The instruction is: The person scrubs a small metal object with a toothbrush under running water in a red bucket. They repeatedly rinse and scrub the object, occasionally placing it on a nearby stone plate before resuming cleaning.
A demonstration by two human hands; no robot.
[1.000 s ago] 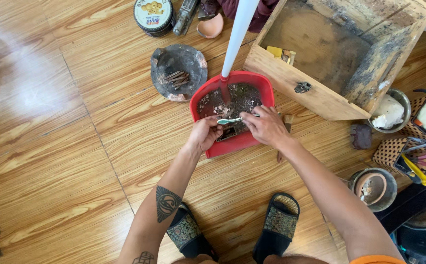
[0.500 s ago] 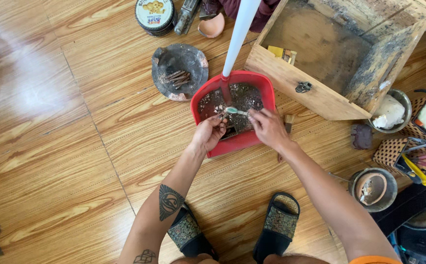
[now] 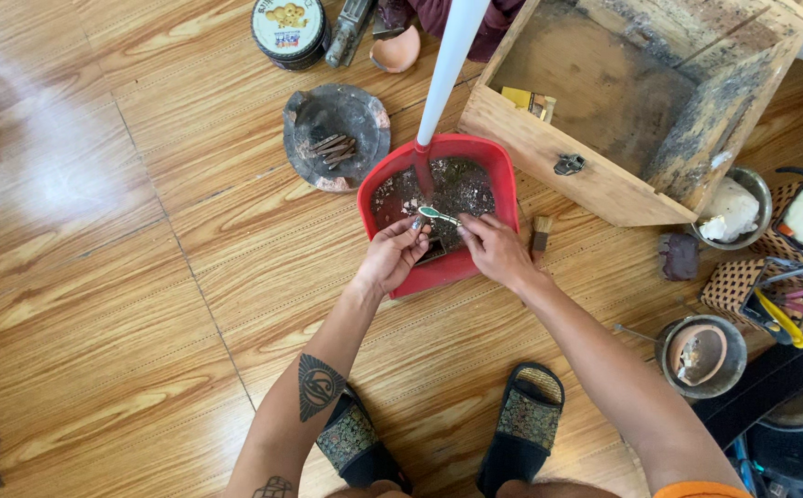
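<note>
Toothbrush (image 3: 439, 216) lifted slightly, pinched by right hand (image 3: 494, 249), left hand (image 3: 392, 256) gripping dark piece, 1 red dustpan (image 3: 503, 198)

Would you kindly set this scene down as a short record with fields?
Setting: wooden floor, seen from above
Left hand: over the red dustpan, fingers holding a small dark piece
Right hand: holds a small toothbrush over the pan
Pan contents: dark debris with pale bits
Nearby: open wooden box, dark dish of rusty nails, round tin, small paintbrush
Feet: patterned slippers
</note>
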